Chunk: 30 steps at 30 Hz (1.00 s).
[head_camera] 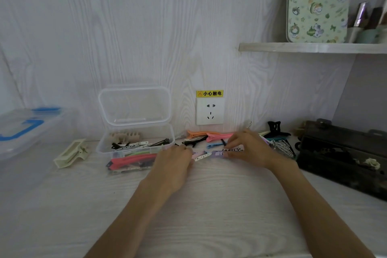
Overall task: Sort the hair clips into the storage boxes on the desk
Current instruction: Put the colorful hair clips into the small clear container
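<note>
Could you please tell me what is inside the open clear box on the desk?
The clear box holds a beige claw clip, black and patterned clips and a red clip; lower layers are hidden.

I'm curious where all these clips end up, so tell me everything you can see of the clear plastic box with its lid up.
The clear plastic box is a see-through rectangular tub with rounded corners, standing on the desk against the wall. Its lid stands open, upright against the wall. Inside lie a beige claw clip, black and patterned flat clips, and long red clips at the front. The left hand lies just beside its right front corner; contact is unclear.
</note>
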### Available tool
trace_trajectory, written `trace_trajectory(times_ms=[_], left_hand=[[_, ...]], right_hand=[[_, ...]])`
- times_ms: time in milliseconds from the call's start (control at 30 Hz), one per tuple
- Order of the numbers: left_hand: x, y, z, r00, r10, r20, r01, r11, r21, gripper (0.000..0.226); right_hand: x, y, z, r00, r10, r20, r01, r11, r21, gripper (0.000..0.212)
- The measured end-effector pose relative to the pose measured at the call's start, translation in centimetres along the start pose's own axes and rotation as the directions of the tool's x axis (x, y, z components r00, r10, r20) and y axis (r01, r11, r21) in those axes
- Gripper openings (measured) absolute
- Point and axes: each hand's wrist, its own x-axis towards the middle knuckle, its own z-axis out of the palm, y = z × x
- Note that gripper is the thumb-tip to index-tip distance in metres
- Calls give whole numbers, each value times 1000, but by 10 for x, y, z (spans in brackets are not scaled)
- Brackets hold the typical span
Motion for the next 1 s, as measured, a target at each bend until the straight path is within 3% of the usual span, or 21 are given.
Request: trace_trajectory(times_ms=[167,300,467,500,567,633,667,800,900,1000], left_hand=[[2,5,0,997,-76,7,74,942,-326,20],[6,-1,-17,980,-137,147,200,727,-657,21],[-2,-29,-53,980,-191,56,129,395,-909,18],[-4,-39,-55,973,-229,26,114,379,-918,18],[-6,-60,-53,942,-327,-69,128,544,-829,19],[-10,-78,-47,906,-411,-104,264,739,-620,16],[-13,-85,-43,884,-457,-96,351,785,-511,18],[-19,-96,-37,819,-573,-30,549,798,-249,29],[-18,-97,-36,792,-608,-63,579,780,-237,38],[-18,-97,-39,750,-643,-156,566,745,-353,50]], right_hand=[[-1,3,-5,998,65,-22,-57,965,254,18],[1,-1,-5,989,123,-85,-87,936,342,22],[3,-7,3,977,133,-166,-65,930,362,18],[4,-10,5,977,135,-162,-66,925,373,16],[6,-19,8,975,146,-167,-63,906,419,13],[10,-32,9,966,153,-208,-40,884,466,17],[15,-41,9,960,141,-243,-13,886,463,21],[38,-102,5,945,-41,-325,173,905,388,20],[54,-148,11,943,-166,-288,259,910,323,24],[63,-166,24,957,-242,-158,274,933,231,30]])
